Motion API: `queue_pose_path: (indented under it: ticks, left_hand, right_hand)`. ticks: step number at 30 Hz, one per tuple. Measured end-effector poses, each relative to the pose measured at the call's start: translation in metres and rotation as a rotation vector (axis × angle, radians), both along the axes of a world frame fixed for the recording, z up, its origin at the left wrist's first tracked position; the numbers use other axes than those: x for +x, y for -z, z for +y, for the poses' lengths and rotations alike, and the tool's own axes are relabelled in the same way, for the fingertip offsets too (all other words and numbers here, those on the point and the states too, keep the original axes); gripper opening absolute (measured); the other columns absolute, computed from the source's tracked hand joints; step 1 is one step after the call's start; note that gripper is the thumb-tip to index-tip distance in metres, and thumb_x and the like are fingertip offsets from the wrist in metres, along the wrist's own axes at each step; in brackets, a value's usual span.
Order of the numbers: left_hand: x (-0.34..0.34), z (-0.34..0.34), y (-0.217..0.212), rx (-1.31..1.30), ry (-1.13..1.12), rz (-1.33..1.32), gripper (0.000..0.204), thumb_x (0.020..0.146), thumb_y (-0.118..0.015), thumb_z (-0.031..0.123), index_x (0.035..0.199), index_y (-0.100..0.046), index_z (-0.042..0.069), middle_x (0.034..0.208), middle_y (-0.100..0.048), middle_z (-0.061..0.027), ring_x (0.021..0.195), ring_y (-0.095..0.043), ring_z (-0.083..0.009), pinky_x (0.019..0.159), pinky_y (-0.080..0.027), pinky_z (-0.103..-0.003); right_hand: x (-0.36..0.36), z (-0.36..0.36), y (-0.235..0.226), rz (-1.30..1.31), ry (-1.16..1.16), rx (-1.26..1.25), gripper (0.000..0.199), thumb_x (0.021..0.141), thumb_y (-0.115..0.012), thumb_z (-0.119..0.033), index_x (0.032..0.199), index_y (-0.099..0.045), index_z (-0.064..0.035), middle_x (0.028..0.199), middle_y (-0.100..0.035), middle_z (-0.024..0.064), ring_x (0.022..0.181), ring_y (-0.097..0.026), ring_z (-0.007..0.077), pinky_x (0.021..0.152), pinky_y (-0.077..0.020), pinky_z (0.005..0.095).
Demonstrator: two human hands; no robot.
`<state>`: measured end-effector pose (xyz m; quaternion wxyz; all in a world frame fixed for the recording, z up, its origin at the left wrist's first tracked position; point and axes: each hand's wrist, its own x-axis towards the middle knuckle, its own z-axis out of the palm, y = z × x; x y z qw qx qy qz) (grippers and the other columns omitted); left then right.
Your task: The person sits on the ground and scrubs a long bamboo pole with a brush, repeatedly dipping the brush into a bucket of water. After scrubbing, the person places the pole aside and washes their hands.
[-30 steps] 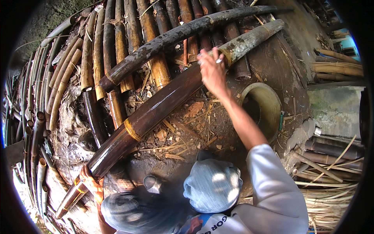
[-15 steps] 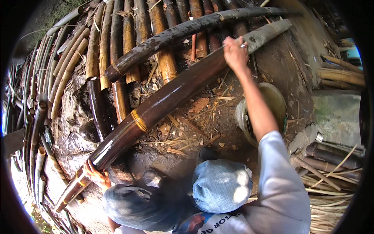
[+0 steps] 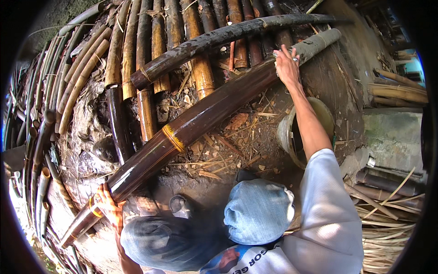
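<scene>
A thick bamboo pole slants from the lower left to the upper right in front of my knees. Most of it is dark brown, wet and shiny, with yellowish rings at its joints; the upper right end is dull grey. My left hand lies on the pole near its lower end, fingers stretched flat beside a yellow ring. Where the wet part meets the grey part, my right hand presses down from above. A small pale thing shows at its fingertips, mostly covered, and I cannot make out what it is.
A thinner dark bamboo pole lies beyond, across a row of bamboo poles. Under my right forearm stands a round bucket. More bamboo leans at the left. A concrete block and split strips are at the right.
The view has shifted slightly. My right hand stays at nearly the same spot on the pole, its fingers more spread than before. My left hand's fingers now lie straighter on the pole.
</scene>
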<state>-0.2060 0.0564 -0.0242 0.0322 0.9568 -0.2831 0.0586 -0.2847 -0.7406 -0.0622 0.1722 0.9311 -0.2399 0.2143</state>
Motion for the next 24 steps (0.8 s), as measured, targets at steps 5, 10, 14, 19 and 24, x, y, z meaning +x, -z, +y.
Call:
queue_pose_path:
  ticks: [5,10,14,19,24]
  left_hand:
    - [-0.010,0.007,-0.004,0.025,-0.009,-0.074,0.093,0.068,-0.082,0.015,0.152,-0.045,0.002,0.146,-0.052,-0.0202,0.136,-0.046,-0.0416,0.118,-0.033,-0.056]
    - [-0.017,0.011,0.006,0.028,-0.029,-0.156,0.093,0.068,-0.082,0.014,0.152,-0.045,0.003,0.146,-0.052,-0.0202,0.136,-0.046,-0.0414,0.118,-0.033,-0.056]
    - [-0.014,-0.005,0.015,-0.001,-0.017,-0.183,0.093,0.068,-0.082,0.014,0.152,-0.045,0.003,0.146,-0.052,-0.0202,0.136,-0.046,-0.0414,0.118,-0.033,-0.056]
    - [-0.015,0.001,0.018,0.029,-0.038,-0.202,0.093,0.068,-0.082,0.014,0.152,-0.045,0.003,0.146,-0.052,-0.0201,0.136,-0.046,-0.0412,0.118,-0.033,-0.056]
    - [-0.016,0.000,0.012,0.045,-0.049,-0.237,0.093,0.068,-0.082,0.013,0.152,-0.045,0.003,0.146,-0.052,-0.0201,0.136,-0.046,-0.0411,0.118,-0.033,-0.056]
  right_hand:
    - [0.054,0.205,-0.040,0.229,-0.167,0.669,0.027,0.098,-0.058,-0.033,0.092,-0.082,-0.0238,0.133,-0.069,0.0118,0.134,-0.054,0.0404,0.122,-0.0316,0.0570]
    - [0.037,0.249,-0.025,0.036,-0.501,0.561,0.028,0.104,-0.053,-0.030,0.107,-0.079,-0.0223,0.137,-0.069,0.0004,0.143,-0.050,0.0304,0.126,-0.0155,0.0645]
    - [-0.002,0.024,-0.015,0.107,0.012,0.248,0.029,0.104,-0.051,-0.031,0.109,-0.078,-0.0219,0.136,-0.068,0.0032,0.135,-0.053,0.0359,0.121,-0.0257,0.0627]
    - [0.023,0.198,-0.046,0.123,-0.291,0.605,0.027,0.093,-0.057,-0.031,0.100,-0.081,-0.0213,0.113,-0.078,0.0089,0.122,-0.067,0.0347,0.121,-0.0337,0.0550]
    - [0.011,0.134,-0.028,0.048,-0.152,0.446,0.026,0.103,-0.055,-0.030,0.107,-0.080,-0.0232,0.124,-0.075,0.0042,0.130,-0.061,0.0299,0.123,-0.0250,0.0622]
